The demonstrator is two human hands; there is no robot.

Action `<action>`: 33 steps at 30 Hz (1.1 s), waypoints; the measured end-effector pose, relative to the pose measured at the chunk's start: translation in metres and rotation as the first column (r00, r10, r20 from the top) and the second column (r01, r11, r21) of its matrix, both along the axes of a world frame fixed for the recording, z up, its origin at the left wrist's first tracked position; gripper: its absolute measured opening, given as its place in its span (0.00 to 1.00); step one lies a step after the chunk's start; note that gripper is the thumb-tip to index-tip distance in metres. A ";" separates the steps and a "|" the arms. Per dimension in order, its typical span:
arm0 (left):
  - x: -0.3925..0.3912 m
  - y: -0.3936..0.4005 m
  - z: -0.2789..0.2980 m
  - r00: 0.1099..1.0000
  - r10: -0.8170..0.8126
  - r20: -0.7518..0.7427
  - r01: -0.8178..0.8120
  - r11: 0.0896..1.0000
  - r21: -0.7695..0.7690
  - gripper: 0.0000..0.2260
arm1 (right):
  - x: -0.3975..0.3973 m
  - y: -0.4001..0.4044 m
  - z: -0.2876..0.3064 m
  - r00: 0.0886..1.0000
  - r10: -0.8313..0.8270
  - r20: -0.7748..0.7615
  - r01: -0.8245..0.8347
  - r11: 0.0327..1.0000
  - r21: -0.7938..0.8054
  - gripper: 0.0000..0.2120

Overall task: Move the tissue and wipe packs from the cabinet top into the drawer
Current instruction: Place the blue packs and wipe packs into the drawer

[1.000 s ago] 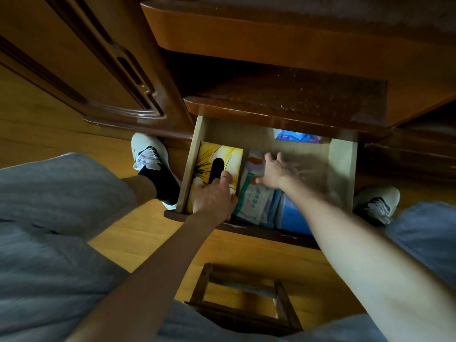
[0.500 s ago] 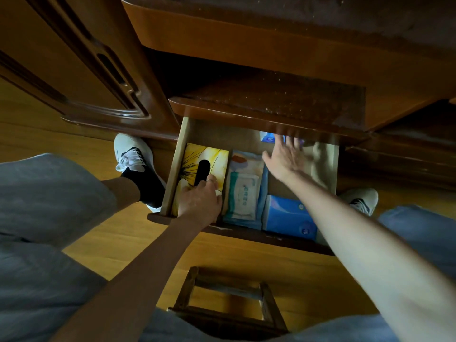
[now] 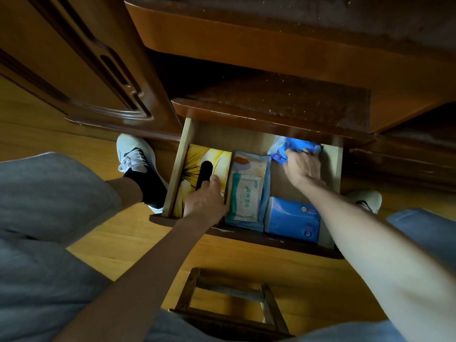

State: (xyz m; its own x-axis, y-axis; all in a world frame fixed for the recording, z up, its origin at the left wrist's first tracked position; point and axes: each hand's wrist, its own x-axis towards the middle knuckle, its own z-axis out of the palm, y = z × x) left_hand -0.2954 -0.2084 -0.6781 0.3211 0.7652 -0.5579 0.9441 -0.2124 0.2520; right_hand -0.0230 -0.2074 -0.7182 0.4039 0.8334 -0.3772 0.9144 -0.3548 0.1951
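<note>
The open wooden drawer [image 3: 175,169] holds a yellow tissue box [image 3: 192,164] with a black slot at the left. Beside it lie a wipe pack [image 3: 246,196] on top of another pack [image 3: 249,164]. A blue tissue pack [image 3: 293,218] sits at the front right. My left hand [image 3: 206,198] rests on the yellow box's near end, fingers curled over it. My right hand [image 3: 301,166] is at the drawer's back right, fingers closed on a crumpled blue tissue pack [image 3: 293,148] under the cabinet's overhang.
The cabinet top [image 3: 271,99] overhangs the drawer's back. A carved door panel [image 3: 86,77] stands at the left. A small wooden stool [image 3: 229,299] is under me. My shoes [image 3: 130,154] flank the drawer on the wooden floor.
My right hand moved from the middle of the drawer to its back right and closed on the blue pack there. My left hand stayed on the yellow box.
</note>
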 end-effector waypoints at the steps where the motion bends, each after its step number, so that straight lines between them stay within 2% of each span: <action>1: 0.001 0.000 0.001 1.000 0.005 -0.008 -0.005 1.000 -0.007 0.24 | -0.002 -0.009 0.006 1.000 0.024 -0.017 -0.023 0.998 0.062 0.12; 3: 0.002 -0.001 0.001 1.000 0.016 -0.007 -0.016 1.000 -0.015 0.24 | -0.007 -0.029 0.020 0.995 0.091 -0.033 -0.083 0.978 0.193 0.09; 6: 0.003 -0.001 0.002 0.999 0.041 0.007 -0.041 0.999 -0.035 0.25 | -0.012 -0.056 0.041 0.978 0.206 0.017 -0.202 0.930 0.307 0.06; 9: 0.004 -0.003 0.002 0.998 0.063 0.013 -0.062 0.997 -0.045 0.26 | -0.009 -0.076 0.066 0.958 0.285 -0.040 -0.246 0.880 0.406 0.03; 11: 0.005 -0.007 0.001 0.996 0.075 0.037 -0.073 0.997 -0.037 0.24 | -0.007 -0.087 0.081 0.938 0.329 -0.113 -0.276 0.901 0.334 0.05; 13: 0.005 -0.008 0.000 0.995 0.090 0.036 -0.089 0.996 -0.020 0.21 | -0.009 -0.096 0.086 0.907 0.325 -0.268 -0.318 0.946 0.070 0.07; 15: 0.004 -0.007 -0.002 0.995 0.098 0.007 -0.098 0.995 -0.011 0.21 | -0.019 -0.111 0.084 0.861 0.277 -0.426 -0.387 0.901 -0.197 0.12; 16: 0.002 -0.007 -0.004 0.994 0.107 0.006 -0.107 0.994 -0.010 0.19 | -0.024 -0.119 0.082 0.842 0.232 -0.488 -0.395 0.879 -0.265 0.16; 18: 0.001 -0.006 -0.005 0.992 0.127 0.022 -0.127 0.992 -0.008 0.14 | -0.030 -0.129 0.080 0.828 0.144 -0.542 -0.326 0.910 -0.257 0.22; 19: 0.001 -0.003 -0.006 0.991 0.135 0.021 -0.135 0.991 -0.009 0.13 | -0.027 -0.129 0.080 0.843 0.149 -0.516 -0.287 0.937 -0.198 0.23; 21: -0.001 -0.008 -0.003 0.992 0.122 0.029 -0.122 0.992 0.019 0.13 | -0.018 -0.130 0.088 0.887 0.256 -0.384 -0.266 0.964 0.028 0.19; 22: -0.005 -0.014 0.003 0.994 0.104 0.035 -0.106 0.993 0.043 0.14 | -0.017 -0.134 0.095 0.900 0.311 -0.306 -0.276 0.949 0.155 0.15; 23: -0.007 -0.012 0.001 0.994 0.106 0.039 -0.107 0.993 0.042 0.14 | -0.013 -0.127 0.094 0.904 0.335 -0.266 -0.281 0.934 0.223 0.15; 25: -0.014 -0.013 -0.004 0.994 0.104 0.043 -0.106 0.994 0.034 0.16 | -0.013 -0.119 0.088 0.912 0.288 -0.291 -0.248 0.954 0.169 0.32; 27: -0.019 -0.016 -0.007 0.995 0.068 0.069 -0.070 0.997 0.033 0.15 | -0.017 -0.121 0.081 0.904 0.163 -0.395 -0.186 0.982 -0.021 0.41; 28: -0.020 -0.017 -0.008 0.993 0.048 0.106 -0.053 0.998 0.041 0.13 | -0.018 -0.125 0.077 0.899 0.120 -0.421 -0.181 0.978 -0.107 0.41; 30: -0.018 -0.019 -0.007 0.984 0.022 0.179 -0.032 0.998 0.055 0.08 | -0.018 -0.138 0.069 0.906 0.142 -0.399 -0.228 0.957 -0.178 0.39; 33: -0.013 -0.020 -0.005 0.977 0.019 0.214 -0.031 0.998 0.053 0.07 | -0.018 -0.147 0.066 0.918 0.191 -0.347 -0.245 0.962 -0.120 0.37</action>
